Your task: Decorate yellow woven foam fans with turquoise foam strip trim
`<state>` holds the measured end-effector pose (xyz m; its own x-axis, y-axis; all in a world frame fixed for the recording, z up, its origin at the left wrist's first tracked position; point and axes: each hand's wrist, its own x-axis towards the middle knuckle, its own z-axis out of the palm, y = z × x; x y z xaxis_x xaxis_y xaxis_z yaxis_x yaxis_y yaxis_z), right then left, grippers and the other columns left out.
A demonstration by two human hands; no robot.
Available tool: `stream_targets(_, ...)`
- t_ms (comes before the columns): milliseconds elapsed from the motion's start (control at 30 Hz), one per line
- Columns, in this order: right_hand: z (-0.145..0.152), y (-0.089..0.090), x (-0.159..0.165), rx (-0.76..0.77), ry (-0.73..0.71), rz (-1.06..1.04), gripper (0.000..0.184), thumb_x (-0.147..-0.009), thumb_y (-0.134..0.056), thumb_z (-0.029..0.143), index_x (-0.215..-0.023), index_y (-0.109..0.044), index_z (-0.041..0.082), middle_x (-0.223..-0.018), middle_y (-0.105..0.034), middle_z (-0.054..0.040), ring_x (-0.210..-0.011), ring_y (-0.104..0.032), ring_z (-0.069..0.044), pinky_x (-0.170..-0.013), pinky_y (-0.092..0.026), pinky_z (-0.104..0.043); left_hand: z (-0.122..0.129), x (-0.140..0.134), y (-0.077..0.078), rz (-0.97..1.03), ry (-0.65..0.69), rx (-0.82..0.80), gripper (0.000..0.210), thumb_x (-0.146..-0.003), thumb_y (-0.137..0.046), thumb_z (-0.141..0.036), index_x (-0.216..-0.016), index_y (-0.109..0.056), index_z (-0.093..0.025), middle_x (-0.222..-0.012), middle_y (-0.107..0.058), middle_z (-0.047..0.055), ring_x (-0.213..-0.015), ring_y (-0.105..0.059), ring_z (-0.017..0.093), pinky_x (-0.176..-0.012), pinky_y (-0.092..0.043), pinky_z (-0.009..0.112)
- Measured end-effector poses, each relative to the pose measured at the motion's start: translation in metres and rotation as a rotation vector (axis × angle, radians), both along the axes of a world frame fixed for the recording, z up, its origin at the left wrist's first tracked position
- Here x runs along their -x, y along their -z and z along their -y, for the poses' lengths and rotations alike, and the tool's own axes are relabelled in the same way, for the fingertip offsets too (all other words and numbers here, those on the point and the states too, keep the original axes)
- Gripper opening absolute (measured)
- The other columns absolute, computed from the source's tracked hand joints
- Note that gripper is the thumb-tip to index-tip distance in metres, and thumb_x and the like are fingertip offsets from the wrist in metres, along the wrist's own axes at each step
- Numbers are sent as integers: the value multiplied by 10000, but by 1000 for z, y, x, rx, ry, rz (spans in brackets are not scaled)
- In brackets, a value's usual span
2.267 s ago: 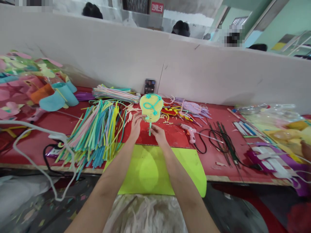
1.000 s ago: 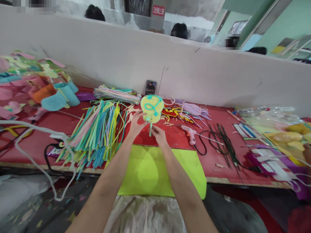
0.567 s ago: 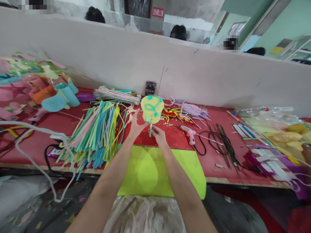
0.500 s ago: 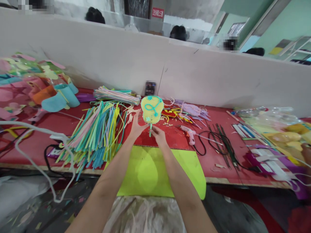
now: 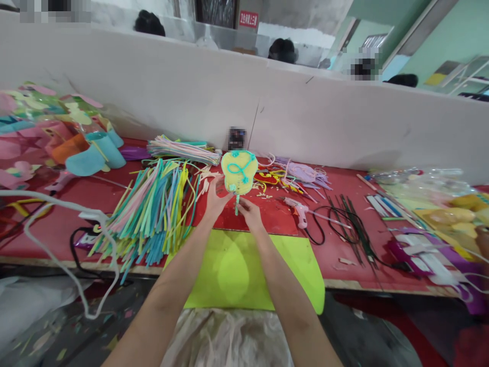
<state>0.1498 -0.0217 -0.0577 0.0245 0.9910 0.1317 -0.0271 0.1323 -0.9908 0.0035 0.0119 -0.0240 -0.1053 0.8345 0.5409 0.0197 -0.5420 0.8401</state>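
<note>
A yellow fan-shaped pipe-cleaner piece [image 5: 240,176] stands upright over the red table, with turquoise loops and small turquoise flowers on its face. Its short pale green handle [image 5: 237,205] is pinched in the fingers of my right hand [image 5: 248,210]. My left hand [image 5: 217,198] is by the fan's lower left edge, thumb and fingers spread in a C; whether a fingertip touches the edge I cannot tell. Below both forearms, a bright lime-green sheet [image 5: 282,260] hangs over the table's front edge.
Left of my hands lies a big bundle of coloured pipe cleaners [image 5: 148,209]. A pink glue gun [image 5: 300,210] with a black cord rests at right, near dark thin stems [image 5: 349,224]. A power strip [image 5: 420,255] is farther right. The white partition [image 5: 183,86] rises behind.
</note>
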Motion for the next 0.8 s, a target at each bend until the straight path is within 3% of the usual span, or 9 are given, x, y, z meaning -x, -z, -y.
stream_targets(367,1,-4,2,-3,0,-15,399,-659,-688,392,-1002,-684,188,-880,-703,-35,-770,-635,-186,-734,-518,-329,-3,3,3,-52,-70,21,214,-713,-692,-334,-890,-640,-225,-1218,-477,85,-1190,-463,242,-865,-505,372)
stream_targets(500,1,-2,2,-19,28,-12,374,-668,-681,394,-983,-681,192,-891,-705,-37,-802,-636,-189,-761,-515,-331,-9,6,8,30,-30,38,208,-684,-716,-330,-832,-632,-209,-1206,-506,83,-1184,-484,237,-875,-500,378)
stream_targets(633,0,-2,0,-84,186,13,389,-676,-678,407,-995,-654,186,-890,-692,-42,-807,-624,-179,-760,-510,-321,-14,11,12,217,-3,101,237,-699,-699,-374,-827,-586,-210,-1203,-562,56,-1168,-515,206,-957,-447,393)
stream_targets(800,0,-4,-4,-92,339,93,375,-685,-663,430,-952,-620,169,-822,-655,-35,-750,-599,-161,-678,-501,-286,-21,19,20,397,44,211,305,-693,-696,-443,-855,-568,-219,-1076,-642,24,-972,-619,153,-855,-499,332)
